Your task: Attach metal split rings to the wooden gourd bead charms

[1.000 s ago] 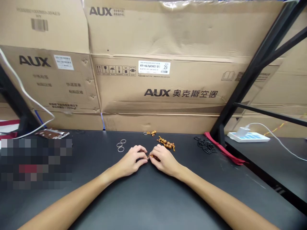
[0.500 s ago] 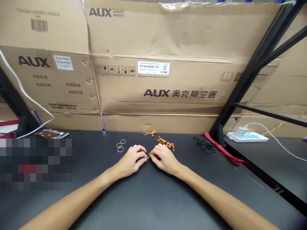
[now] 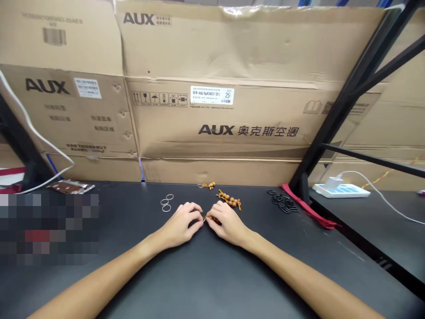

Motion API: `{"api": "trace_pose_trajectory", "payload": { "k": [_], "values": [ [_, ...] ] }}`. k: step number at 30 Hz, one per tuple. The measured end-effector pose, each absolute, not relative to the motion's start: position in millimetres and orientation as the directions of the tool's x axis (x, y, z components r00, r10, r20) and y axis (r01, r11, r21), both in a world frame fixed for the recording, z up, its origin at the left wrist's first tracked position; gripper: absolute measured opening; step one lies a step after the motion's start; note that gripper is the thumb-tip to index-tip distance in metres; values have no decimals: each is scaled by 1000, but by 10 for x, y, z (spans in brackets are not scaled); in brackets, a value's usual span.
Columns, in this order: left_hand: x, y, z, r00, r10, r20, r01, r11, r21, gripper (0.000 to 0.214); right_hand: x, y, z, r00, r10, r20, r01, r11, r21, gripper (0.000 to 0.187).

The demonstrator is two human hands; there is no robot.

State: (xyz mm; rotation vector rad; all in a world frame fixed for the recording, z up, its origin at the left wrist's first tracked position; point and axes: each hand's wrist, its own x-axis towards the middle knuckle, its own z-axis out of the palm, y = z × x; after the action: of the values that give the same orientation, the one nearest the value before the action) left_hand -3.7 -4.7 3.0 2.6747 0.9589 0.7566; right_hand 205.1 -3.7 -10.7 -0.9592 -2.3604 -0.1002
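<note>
My left hand (image 3: 182, 225) and my right hand (image 3: 227, 224) meet over the black table (image 3: 212, 274). Between the fingertips is a small wooden bead charm (image 3: 211, 219), mostly hidden by my fingers. My right fingers pinch its brown beads, and my left fingers hold its thin metal end, which is too small to make out clearly. Just beyond my hands lies a string of gourd-shaped wooden beads (image 3: 229, 199) with an orange cord. A smaller bead string (image 3: 208, 185) sits behind it. Several metal split rings (image 3: 166, 202) lie left of my left hand.
A pile of black rings (image 3: 283, 203) and a red strap (image 3: 307, 210) lie to the right. A white power strip (image 3: 340, 190) stands on a lower surface. Cardboard boxes stand behind the table, and a black metal frame rises at the right.
Both hands stay together over the same spot, with only slight finger shifts on the charm. The view has tilted a little.
</note>
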Motion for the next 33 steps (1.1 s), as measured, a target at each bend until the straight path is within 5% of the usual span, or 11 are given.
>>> {"api": "trace_pose_trajectory", "payload": {
  "k": [13, 18, 23, 33],
  "values": [
    [-52, -5, 12, 621, 651, 436, 552, -759, 346, 18, 2044, -35, -88, -561, 652, 510, 687, 711, -153, 18],
    [-41, -41, 28, 564, 673, 479, 662, -715, 225, 12, 2046, -44, -85, -473, 642, 603, 691, 695, -199, 16],
    [-36, -70, 32, 658, 632, 409, 674, -737, 55, 25, 2035, -84, -90, -577, 663, 477, 683, 712, -163, 22],
    [-113, 54, -127, 561, 765, 318, 759, -628, 171, 50, 2096, -26, -146, -542, 794, 276, 739, 606, -293, 55]
  ]
}}
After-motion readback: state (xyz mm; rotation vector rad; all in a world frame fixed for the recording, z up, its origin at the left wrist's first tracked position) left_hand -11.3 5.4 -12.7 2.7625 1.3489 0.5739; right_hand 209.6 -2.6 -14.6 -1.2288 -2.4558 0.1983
